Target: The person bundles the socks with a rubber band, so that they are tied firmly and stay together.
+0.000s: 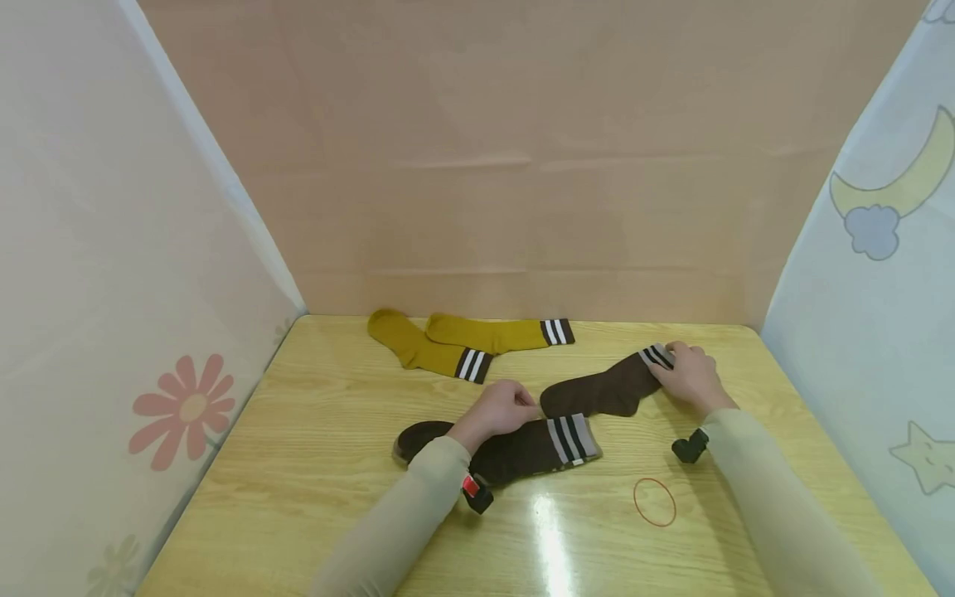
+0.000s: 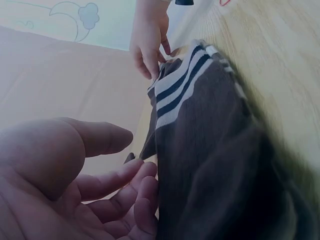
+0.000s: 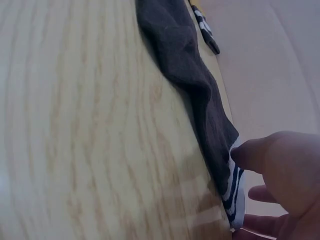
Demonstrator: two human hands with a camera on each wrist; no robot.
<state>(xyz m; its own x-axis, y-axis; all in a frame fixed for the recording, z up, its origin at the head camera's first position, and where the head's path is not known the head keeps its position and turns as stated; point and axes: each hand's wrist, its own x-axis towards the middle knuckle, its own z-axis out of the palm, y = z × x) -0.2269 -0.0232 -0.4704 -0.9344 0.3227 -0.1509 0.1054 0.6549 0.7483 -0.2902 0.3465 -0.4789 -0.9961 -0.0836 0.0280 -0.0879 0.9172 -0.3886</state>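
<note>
A dark brown sock [image 1: 597, 392] with a grey, black-striped cuff lies on the table. At its cuff is my right hand [image 1: 690, 380], pinching the striped end between thumb [image 3: 250, 152] and fingers. My left hand [image 1: 503, 408] is by the toe of that sock, thumb apart from its loosely bent fingers [image 2: 125, 192], with nothing held. Under the left wrist lies another dark brown striped sock [image 1: 515, 452], nearer the front; a further layer of cloth shows along its edges. The left forearm covers part of it.
Two mustard socks [image 1: 485, 333] with dark, white-striped cuffs lie partly overlapping at the back of the wooden table [image 1: 313, 431]. A thin red ring [image 1: 636, 497] is at the front right. Cloth walls stand at the left, back and right.
</note>
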